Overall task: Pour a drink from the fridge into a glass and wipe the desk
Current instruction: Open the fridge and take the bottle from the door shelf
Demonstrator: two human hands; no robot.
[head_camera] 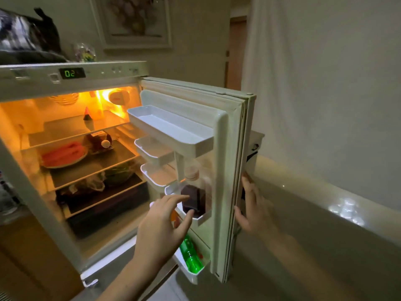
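The fridge stands open, its door [230, 161] swung out to the right. A clear bottle of dark drink [193, 198] with a pale cap stands in a lower door shelf. My left hand [167, 227] hovers in front of it with fingers spread, fingertips close to the bottle, holding nothing. A green bottle [191, 255] lies in the bottom door shelf below that hand. My right hand [253, 209] rests on the outer edge of the door, fingers fairly straight along it.
Lit fridge shelves hold a plate of watermelon slices [63, 155], a dark bottle lying on its side [99, 142] and bagged greens [117, 174]. The upper door trays [169, 129] are bare. A beige counter [325, 213] runs to the right of the door.
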